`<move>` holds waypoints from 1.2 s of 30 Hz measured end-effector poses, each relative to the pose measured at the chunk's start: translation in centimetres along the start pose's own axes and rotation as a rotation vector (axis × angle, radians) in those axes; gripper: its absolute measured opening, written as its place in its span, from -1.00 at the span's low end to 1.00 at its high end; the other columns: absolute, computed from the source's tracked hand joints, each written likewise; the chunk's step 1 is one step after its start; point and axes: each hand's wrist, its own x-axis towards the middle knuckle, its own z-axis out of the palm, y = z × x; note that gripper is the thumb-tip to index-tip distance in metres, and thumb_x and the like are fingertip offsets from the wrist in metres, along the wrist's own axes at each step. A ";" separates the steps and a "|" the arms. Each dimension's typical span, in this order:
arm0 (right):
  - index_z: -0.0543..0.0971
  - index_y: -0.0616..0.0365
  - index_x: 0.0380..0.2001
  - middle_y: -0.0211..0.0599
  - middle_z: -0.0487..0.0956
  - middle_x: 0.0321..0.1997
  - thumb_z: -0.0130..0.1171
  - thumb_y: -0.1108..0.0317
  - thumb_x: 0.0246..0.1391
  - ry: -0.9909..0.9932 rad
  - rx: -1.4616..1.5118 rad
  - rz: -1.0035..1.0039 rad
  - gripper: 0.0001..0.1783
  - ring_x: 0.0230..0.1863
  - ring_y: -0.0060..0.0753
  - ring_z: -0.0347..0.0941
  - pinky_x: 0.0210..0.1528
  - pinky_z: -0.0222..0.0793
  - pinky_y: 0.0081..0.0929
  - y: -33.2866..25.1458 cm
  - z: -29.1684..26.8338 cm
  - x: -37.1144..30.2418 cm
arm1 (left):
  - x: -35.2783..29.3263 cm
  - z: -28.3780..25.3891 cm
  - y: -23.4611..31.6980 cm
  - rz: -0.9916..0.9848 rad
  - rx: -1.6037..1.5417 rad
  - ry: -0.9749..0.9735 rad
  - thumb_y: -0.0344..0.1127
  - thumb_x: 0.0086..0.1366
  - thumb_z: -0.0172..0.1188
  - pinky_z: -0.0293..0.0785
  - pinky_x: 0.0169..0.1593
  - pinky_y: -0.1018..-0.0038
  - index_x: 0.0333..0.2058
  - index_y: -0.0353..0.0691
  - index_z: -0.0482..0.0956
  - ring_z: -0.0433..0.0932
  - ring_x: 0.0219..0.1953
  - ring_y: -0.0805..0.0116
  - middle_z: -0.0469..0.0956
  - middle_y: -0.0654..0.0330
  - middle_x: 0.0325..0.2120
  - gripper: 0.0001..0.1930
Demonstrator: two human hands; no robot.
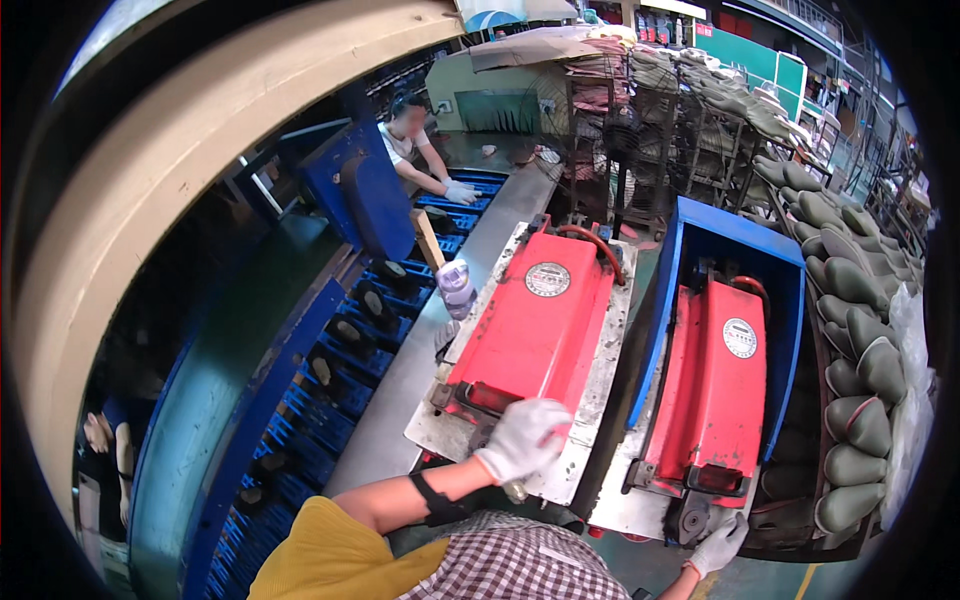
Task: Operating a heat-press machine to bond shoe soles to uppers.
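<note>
Two red press-like machines stand side by side before me, a left red machine [540,310] and a right red machine [715,370]. My left hand [525,440], in a white glove, is at the front end of the left machine, its fingers curled in. Whatever they close on is hidden. My right hand [718,548], gloved too, is low at the front corner of the right machine, beside a dark round fitting [692,518]. Its finger positions are too unclear to read. A blue hood [735,230] surrounds the right machine's back and sides.
Left of the machines runs a metal ledge [400,410] beside a blue conveyor [275,450] carrying dark shoe-shaped forms. A wooden-handled tool with a purple wrapped end [456,290] is by the ledge. A gloved co-worker [405,140] works farther up. Racks of grey-green shoe-shaped pieces [855,430] line the right.
</note>
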 end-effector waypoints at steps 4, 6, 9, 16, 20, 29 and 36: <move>0.61 0.14 0.13 -0.08 0.67 0.11 0.06 0.19 0.42 0.101 0.086 -0.116 -0.63 0.15 -0.01 0.57 0.20 0.42 -0.21 -2.4 0.9 0.1 | -3.2 -5.2 -4.2 -0.103 0.259 -0.119 -0.15 0.18 0.38 0.49 -0.01 0.19 -0.09 -0.10 0.65 0.61 -0.15 0.12 0.65 0.18 -0.27 -0.66; 0.62 0.16 0.12 -0.05 0.67 0.10 0.08 0.16 0.40 -0.022 -0.170 -0.047 -0.61 0.12 0.03 0.57 0.15 0.44 -0.15 -6.9 0.6 -0.9 | -2.2 -6.3 -5.2 -0.072 0.360 -0.355 -0.09 0.18 0.35 0.55 -0.11 0.17 -0.21 -0.13 0.68 0.67 -0.26 0.07 0.66 0.09 -0.39 -0.71; 0.66 0.08 0.08 -0.05 0.64 0.15 0.10 0.17 0.40 0.058 -0.165 -0.085 -0.65 0.24 0.02 0.49 0.30 0.37 -0.12 -5.6 1.5 -0.8 | -0.1 -5.0 -5.1 -0.195 0.398 -0.474 -0.03 0.17 0.32 0.59 -0.17 0.11 -0.31 -0.16 0.72 0.70 -0.34 -0.01 0.66 -0.01 -0.46 -0.69; 0.67 0.06 0.05 -0.08 0.63 0.17 0.12 0.15 0.38 0.046 -0.250 -0.036 -0.66 0.28 0.01 0.46 0.29 0.35 -0.11 -5.4 1.7 -0.9 | 1.9 -5.3 -4.9 -0.352 0.390 -0.705 0.10 0.18 0.27 0.64 -0.13 0.09 -0.29 -0.17 0.77 0.72 -0.30 -0.09 0.71 -0.09 -0.39 -0.57; 0.66 0.04 0.07 -0.08 0.63 0.18 0.11 0.14 0.38 0.035 -0.261 -0.041 -0.66 0.27 0.01 0.47 0.29 0.36 -0.11 -5.2 1.7 -0.7 | 2.5 -5.5 -4.7 -0.399 0.376 -0.781 0.01 0.19 0.24 0.62 -0.06 0.08 -0.25 -0.20 0.77 0.72 -0.22 -0.10 0.71 -0.12 -0.33 -0.61; 0.66 0.12 0.05 -0.04 0.65 0.12 0.14 0.15 0.38 0.072 -0.278 -0.030 -0.65 0.21 0.05 0.49 0.25 0.37 -0.09 -4.5 2.1 -0.7 | 2.5 -5.6 -4.8 -0.424 0.330 -0.772 0.09 0.20 0.25 0.61 -0.10 0.07 -0.28 -0.22 0.76 0.72 -0.26 -0.13 0.70 -0.13 -0.38 -0.56; 0.66 0.11 0.06 -0.04 0.65 0.11 0.11 0.15 0.38 0.073 -0.240 -0.044 -0.64 0.19 0.06 0.49 0.24 0.36 -0.10 -4.6 2.1 -0.5 | 2.4 -5.1 -4.8 -0.398 0.340 -0.753 0.09 0.22 0.22 0.61 -0.13 0.06 -0.28 -0.18 0.75 0.71 -0.27 -0.14 0.69 -0.12 -0.40 -0.57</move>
